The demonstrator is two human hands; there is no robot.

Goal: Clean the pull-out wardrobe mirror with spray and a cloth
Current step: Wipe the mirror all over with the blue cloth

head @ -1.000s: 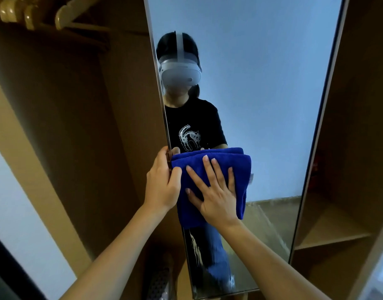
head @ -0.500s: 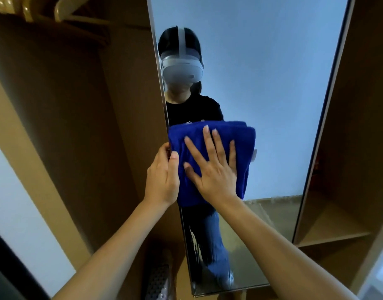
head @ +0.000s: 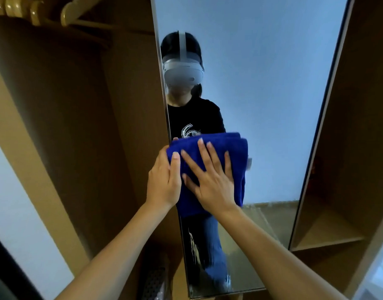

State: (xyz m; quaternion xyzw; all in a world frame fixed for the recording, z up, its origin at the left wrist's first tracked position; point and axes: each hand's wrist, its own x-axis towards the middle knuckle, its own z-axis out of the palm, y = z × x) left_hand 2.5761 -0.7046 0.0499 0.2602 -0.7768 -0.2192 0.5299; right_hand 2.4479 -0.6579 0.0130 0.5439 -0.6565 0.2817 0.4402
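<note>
Wooden wardrobe panels [head: 67,126] stood on both sides of me, with pale hangers [head: 37,11] on a rail at the upper left and a bare shelf [head: 324,234] low on the right. Between them the tall pull-out mirror [head: 272,83] faced me, reflecting a plain wall and my own figure from the head down.

My right hand [head: 212,180] lay flat on a folded blue cloth [head: 236,156], fingers straight and spread, pressing it against the glass at about chest height, near the mirror's left edge. My left hand [head: 164,180] held that left edge — fingers hooked behind it, thumb resting along the front beside the cloth.

I judged the cloth soft, thick and light; it would bunch or slide unless kept folded under a flat palm, so the middle of the pad was the place to press. The mirror looked thin, rigid and breakable, and being on a pull-out fitting it would likely swing or wobble under pressure — hence the steadying grip on its frame rather than on the glass. No spray bottle was in view. Faint streaks showed low on the glass, so I judged the wiping unfinished
</note>
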